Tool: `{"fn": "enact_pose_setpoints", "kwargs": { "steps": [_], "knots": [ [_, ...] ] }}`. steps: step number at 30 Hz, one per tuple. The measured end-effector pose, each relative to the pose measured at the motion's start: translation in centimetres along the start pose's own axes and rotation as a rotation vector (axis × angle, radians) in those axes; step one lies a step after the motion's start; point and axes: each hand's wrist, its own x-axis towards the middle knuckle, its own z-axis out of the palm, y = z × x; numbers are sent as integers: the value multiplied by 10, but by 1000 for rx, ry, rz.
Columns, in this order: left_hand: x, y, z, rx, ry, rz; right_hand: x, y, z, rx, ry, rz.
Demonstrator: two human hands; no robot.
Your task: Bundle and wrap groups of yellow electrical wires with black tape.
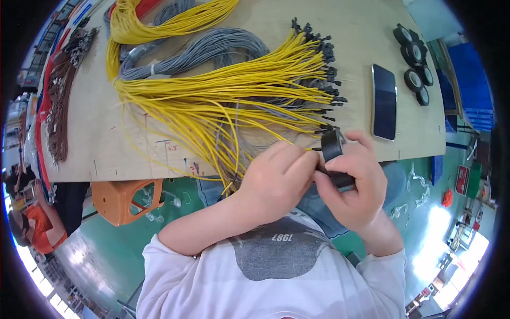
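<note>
While the right hand [362, 178] is gripping tape [332, 144], the left hand [279, 179] is curling at the tape's eight o'clock, its hold hidden.

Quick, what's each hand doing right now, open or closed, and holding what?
Left hand: closed, fingers curled; whatever it may be pinching is hidden.
Right hand: closed, holding a black tape roll.

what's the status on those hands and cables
Right hand gripping black tape roll. Left hand beside it, grip hidden. Yellow cables fanned out ahead. Phone clear of both hands.
</note>
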Motion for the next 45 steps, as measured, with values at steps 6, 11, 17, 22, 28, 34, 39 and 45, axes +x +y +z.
{"fn": "enact_pose_setpoints", "kwargs": {
  "steps": [6,11,17,22,28,34,39,45],
  "knots": [
    [-3,-3,-4,-190,58,-132,-18,19,5,495,85,330],
    [-5,0,-2,104,9,109,-2,27,19,163,57,348],
    [-15,1,-3,47,9,89,-6,44,28,165,-37,252],
    [-39,-2,-39,-158,50,-421,19,84,21,-172,87,196],
    [-37,4,-54,-1065,214,-1038,25,42,9,-80,319,19],
    [-35,-2,-59,-1321,204,-1087,22,6,41,157,-337,-121],
    [-35,-6,-70,-1530,141,-1207,26,15,44,216,-349,-209],
    [-38,-7,-77,-1601,169,-1253,31,12,48,168,-334,-310]
  ]
}}
